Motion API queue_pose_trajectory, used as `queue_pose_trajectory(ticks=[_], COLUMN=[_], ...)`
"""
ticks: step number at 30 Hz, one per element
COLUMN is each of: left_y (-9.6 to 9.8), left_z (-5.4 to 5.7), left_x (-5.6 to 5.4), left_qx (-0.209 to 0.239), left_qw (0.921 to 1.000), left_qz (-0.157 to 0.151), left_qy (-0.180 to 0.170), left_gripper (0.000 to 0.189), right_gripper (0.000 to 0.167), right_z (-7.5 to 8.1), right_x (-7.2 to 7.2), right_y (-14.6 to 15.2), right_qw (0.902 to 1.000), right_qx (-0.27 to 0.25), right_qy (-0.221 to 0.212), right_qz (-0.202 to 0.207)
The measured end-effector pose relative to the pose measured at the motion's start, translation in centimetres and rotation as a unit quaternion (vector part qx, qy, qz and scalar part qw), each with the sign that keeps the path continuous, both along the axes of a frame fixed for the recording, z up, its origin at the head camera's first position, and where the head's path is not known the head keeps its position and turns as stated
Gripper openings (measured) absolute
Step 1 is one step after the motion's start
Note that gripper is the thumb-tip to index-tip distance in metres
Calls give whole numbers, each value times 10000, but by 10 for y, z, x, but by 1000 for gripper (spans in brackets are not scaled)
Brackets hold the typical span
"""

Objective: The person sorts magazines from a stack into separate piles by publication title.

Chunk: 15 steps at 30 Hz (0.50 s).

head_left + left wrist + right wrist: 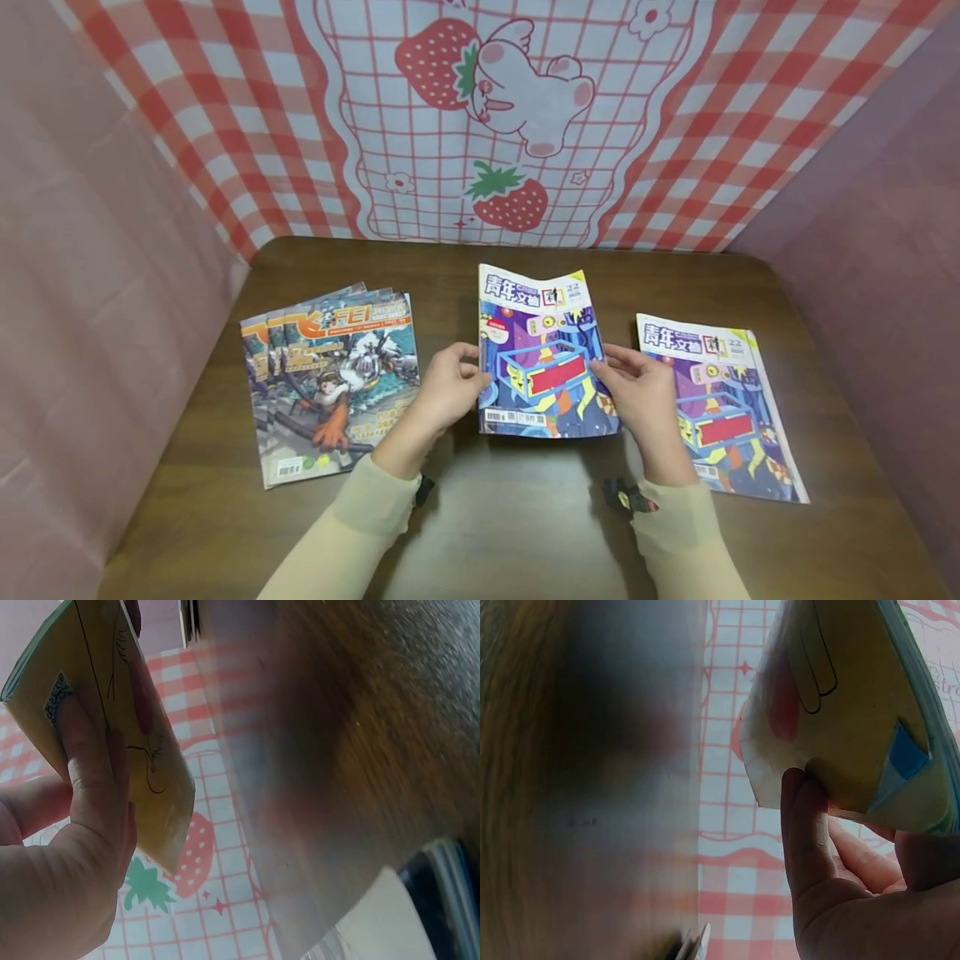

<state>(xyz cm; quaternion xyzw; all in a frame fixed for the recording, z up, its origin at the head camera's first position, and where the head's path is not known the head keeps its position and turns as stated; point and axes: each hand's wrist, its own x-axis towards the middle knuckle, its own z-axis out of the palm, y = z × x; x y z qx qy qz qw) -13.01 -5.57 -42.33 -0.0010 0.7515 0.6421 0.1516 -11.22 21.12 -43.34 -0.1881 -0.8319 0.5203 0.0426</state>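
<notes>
Both hands hold a magazine (543,358) with a purple and blue cover, lifted above the middle of the table. My left hand (452,387) pinches its left edge, thumb on the cover and fingers behind. At the right edge, my right hand (641,392) grips it the same way. The wrist views show its yellowish back cover (142,772), with fingertips pressed against it. A second magazine (727,425) with the same cover lies on the table beside my right hand. Left of my left hand lies a fanned pile of magazines (345,375) with an orange title.
The brown wooden table (495,533) reaches to a red-and-white checked cloth (247,108) hanging at the back, printed with strawberries. Pale pink curtains (97,250) hang along both sides.
</notes>
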Motion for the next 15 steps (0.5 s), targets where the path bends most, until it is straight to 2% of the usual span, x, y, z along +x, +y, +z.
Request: queue_pose_trajectory(ticks=[15], left_y=[-11], left_z=[-9], left_x=[-6], left_qx=[-326], left_qw=[9989], left_qz=[252], left_qy=[-227], left_gripper=[37], right_gripper=[41], right_z=[-7], right_x=[-11], right_y=[-19], right_qw=[9995], right_qx=[-41], right_qy=[-87], right_qz=[297])
